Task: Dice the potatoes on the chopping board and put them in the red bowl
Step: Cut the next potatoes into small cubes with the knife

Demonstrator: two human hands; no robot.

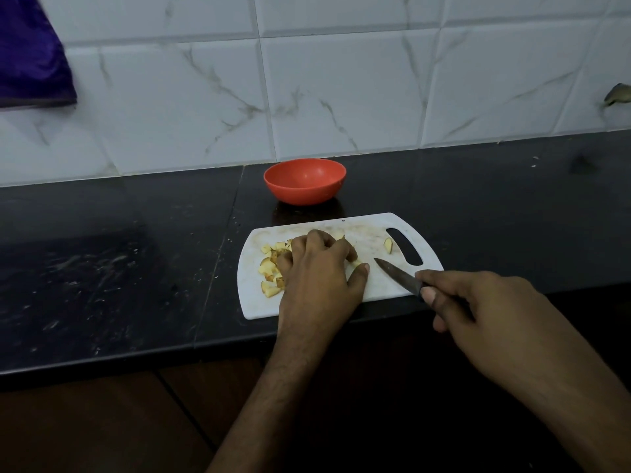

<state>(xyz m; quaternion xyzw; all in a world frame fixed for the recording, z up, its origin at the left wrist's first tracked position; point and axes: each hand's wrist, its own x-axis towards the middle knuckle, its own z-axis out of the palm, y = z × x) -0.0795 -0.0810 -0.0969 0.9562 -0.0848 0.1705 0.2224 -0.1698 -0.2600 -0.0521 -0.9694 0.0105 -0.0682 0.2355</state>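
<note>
- Diced potato pieces (269, 268) lie on the left half of the white chopping board (307, 310); one stray piece (388, 245) sits near the handle slot.
- Left hand (319, 268), fingers curled, covers the pile; whether it grips any is hidden.
- Right hand (478, 305) grips the knife (397, 274), blade resting on the board.
- Red bowl (305, 180) stands empty, just beyond the board on the worktop (136, 268).
- Judgement: pieces light, firm, wet-slippery; scoop from underneath, don't pinch.

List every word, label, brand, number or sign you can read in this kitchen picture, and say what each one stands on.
None can be read: the chopping board, red bowl, knife, purple cloth, wall tiles and black counter show no legible text.
</note>
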